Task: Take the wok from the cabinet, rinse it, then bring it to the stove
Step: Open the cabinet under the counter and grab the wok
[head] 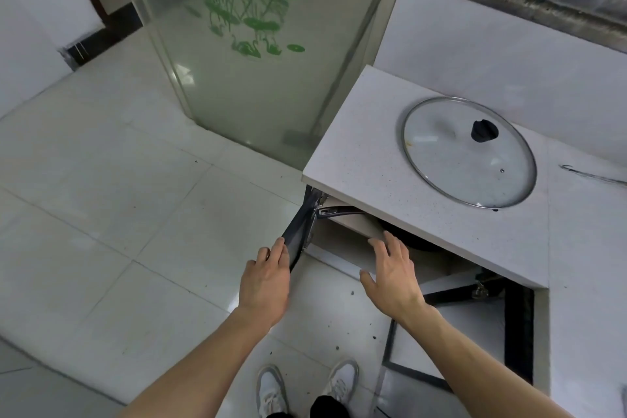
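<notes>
My left hand (268, 276) holds the edge of the dark cabinet door (298, 234). My right hand (390, 268) reaches in, fingers loose and holding nothing. The round black wok (412, 241) still sits inside, under the speckled stone counter (356, 153). Rinsing comes later. A shiny glass lid (470, 151) lies on top.

home kitchen, countertop (373, 146), glass pot lid (441, 159)
</notes>
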